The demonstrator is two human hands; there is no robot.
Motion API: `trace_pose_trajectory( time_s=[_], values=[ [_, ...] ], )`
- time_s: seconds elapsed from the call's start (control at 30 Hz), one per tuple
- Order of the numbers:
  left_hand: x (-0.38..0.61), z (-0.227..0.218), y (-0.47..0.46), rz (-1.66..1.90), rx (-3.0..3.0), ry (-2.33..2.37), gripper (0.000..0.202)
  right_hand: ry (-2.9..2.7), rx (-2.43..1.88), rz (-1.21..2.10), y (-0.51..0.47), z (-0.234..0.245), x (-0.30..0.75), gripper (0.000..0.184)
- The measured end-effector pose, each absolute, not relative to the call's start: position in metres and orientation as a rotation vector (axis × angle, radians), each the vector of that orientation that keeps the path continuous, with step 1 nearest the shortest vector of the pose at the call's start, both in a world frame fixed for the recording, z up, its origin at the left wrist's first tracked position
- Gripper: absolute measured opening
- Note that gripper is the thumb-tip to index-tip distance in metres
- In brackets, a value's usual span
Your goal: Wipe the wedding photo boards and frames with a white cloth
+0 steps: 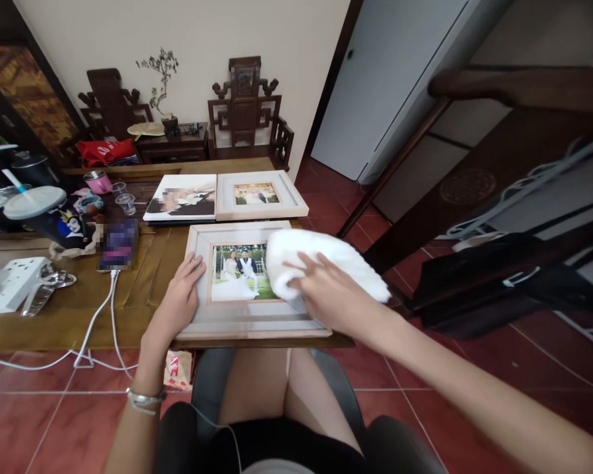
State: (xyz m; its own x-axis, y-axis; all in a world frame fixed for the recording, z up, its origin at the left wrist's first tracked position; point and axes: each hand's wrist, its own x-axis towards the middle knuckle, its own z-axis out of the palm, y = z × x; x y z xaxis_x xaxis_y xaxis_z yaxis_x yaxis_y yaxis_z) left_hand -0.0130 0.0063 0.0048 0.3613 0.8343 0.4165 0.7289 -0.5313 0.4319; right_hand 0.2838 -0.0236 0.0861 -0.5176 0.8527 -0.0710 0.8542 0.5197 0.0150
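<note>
- The cloth (326, 260) hides part of the near frame (247, 312) from me.
- The phone (117, 245) shows me only a blur.
- The power strip (10, 284) runs out of sight, left.

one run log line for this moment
left hand: on left edge of near photo frame | right hand: on white cloth, over frame's right side

A bare stretch of table (145, 273) opens a lane between a phone (117, 245) and the near picture frame (257, 322), narrowed by the left hand (182, 296) at the frame's edge. White cables (97, 316) cross the low approach at the table's front. A second frame (296, 205) and a photo panel (192, 181) crowd the far side; the right hand (323, 286) and white cloth (346, 260) block the right, with dark wooden furniture (467, 187) standing beyond.
</note>
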Motion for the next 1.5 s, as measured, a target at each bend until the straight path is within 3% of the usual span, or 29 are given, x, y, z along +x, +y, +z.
trace_pose_trajectory(
  time_s=[0.17, 0.27, 0.57, 0.77, 0.9, 1.0, 1.1, 1.2, 1.33, 1.5],
  values=[
    [-0.012, 0.004, 0.006, 0.903, 2.433, 1.451, 0.046, 2.678, 1.529, 0.251, 0.044, 0.073, 0.28, 0.047],
    [-0.01, 0.003, 0.006, 0.936, 2.406, 1.471, 0.047, 2.731, 1.483, 0.253, 0.042, 0.071, 0.282, 0.048],
    [-0.01, -0.002, 0.007, 1.001, 2.395, 1.459, 0.048, 2.786, 1.314, -0.293, -0.079, 0.099, 0.295, 0.048],
    [-0.01, 0.001, 0.005, 0.972, 2.424, 1.449, 0.047, 2.725, 1.409, -0.6, -0.088, 0.128, 0.295, 0.053],
    [-0.011, 0.003, 0.005, 0.93, 2.433, 1.452, 0.048, 2.742, 1.672, -0.266, -0.029, 0.124, 0.282, 0.058],
    [-0.011, 0.003, 0.006, 0.945, 2.426, 1.463, 0.049, 2.841, 1.642, 0.127, 0.026, 0.103, 0.267, 0.059],
    [-0.01, 0.003, 0.006, 0.933, 2.418, 1.483, 0.05, 2.804, 1.522, 0.259, 0.059, 0.078, 0.252, 0.064],
    [-0.009, 0.004, 0.006, 0.912, 2.414, 1.498, 0.049, 2.755, 1.415, 0.286, 0.055, 0.063, 0.242, 0.056],
    [-0.008, 0.005, 0.005, 0.933, 2.403, 1.483, 0.048, 2.722, 1.301, 0.156, 0.006, 0.075, 0.241, 0.047],
    [-0.007, 0.004, 0.004, 0.961, 2.375, 1.483, 0.049, 2.717, 1.1, -0.337, -0.059, 0.117, 0.247, 0.044]
  ],
)
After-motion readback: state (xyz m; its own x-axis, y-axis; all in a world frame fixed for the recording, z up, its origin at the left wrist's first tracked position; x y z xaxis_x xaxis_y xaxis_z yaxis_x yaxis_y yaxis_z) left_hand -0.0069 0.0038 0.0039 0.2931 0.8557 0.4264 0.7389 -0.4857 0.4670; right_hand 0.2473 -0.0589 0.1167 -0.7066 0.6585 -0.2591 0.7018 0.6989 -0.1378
